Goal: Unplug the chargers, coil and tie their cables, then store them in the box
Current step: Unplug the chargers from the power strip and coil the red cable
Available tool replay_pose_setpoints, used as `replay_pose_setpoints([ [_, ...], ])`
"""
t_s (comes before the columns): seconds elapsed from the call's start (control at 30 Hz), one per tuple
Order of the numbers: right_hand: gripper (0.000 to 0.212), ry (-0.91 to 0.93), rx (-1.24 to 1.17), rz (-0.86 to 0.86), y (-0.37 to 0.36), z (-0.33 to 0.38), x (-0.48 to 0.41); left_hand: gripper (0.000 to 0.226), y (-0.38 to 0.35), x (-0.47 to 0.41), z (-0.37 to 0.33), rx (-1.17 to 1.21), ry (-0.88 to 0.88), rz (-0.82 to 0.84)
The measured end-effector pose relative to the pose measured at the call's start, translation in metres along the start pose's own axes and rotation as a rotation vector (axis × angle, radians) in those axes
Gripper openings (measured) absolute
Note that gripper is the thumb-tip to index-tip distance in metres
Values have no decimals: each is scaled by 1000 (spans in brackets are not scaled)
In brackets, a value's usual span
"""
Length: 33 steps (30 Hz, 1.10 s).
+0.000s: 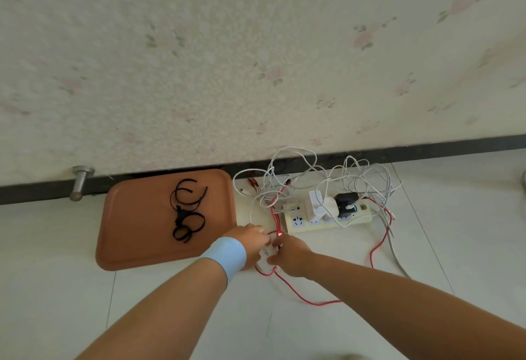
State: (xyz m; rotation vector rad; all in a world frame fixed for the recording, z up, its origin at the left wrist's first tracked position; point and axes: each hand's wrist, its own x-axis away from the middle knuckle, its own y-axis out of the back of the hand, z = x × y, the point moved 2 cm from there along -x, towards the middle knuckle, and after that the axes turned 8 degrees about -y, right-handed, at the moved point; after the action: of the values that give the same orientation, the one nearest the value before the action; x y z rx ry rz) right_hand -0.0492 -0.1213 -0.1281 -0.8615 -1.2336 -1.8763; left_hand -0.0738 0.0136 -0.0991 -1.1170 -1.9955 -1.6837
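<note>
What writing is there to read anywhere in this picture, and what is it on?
"90W", lying sideways, on the white charger.
Small marking at the right end of the power strip: too blurred to read.
Nothing else legible.

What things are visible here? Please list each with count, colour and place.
tray: one, orange-brown, floor, left
cable ties: several, black, on tray
power strip: one, cream, floor, right of tray
white chargers: two or three, plugged in strip
black charger: one, plugged in strip
white cables: tangle, behind strip
red cable: one, floor, front right
door stop: one, metal, wall, left
held charger: one, white, between both hands
wristband: one, light blue, left wrist
left hand: grips held charger
right hand: grips held charger
</note>
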Motion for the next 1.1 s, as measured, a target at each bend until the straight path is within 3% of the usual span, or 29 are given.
replay_pose_setpoints([
  [0.07,41,59,75,-12,5,-1,2,46,1,-2,-2,-24,8,9],
  [0.17,34,174,283,-48,21,-1,12,47,5,-5,-2,-81,19,36],
  [0.23,35,199,319,-175,38,-1,23,47,9,-9,-3,-87,35,4],
  [0.4,29,332,138,-650,84,-20,39,42,44,-27,-25,134,12,-332],
  [0.47,27,328,47,-762,100,-32,39,46,58,-37,-38,223,-20,-436],
  [0.57,42,194,97,-702,117,-45,29,58,70,-57,-52,334,23,-532],
  [0.67,63,145,442,-536,124,-51,18,71,73,-75,-61,434,112,-493],
  [0.77,62,201,733,-572,125,-53,9,71,73,-87,-65,462,147,-500],
  [0.93,46,233,868,-662,130,-53,0,89,74,-102,-60,516,151,-431],
  [1.0,46,219,872,-654,131,-55,-4,82,75,-105,-60,494,154,-412],
  [1.1,47,193,874,-634,132,-55,-9,42,81,-106,-60,384,164,-463],
])
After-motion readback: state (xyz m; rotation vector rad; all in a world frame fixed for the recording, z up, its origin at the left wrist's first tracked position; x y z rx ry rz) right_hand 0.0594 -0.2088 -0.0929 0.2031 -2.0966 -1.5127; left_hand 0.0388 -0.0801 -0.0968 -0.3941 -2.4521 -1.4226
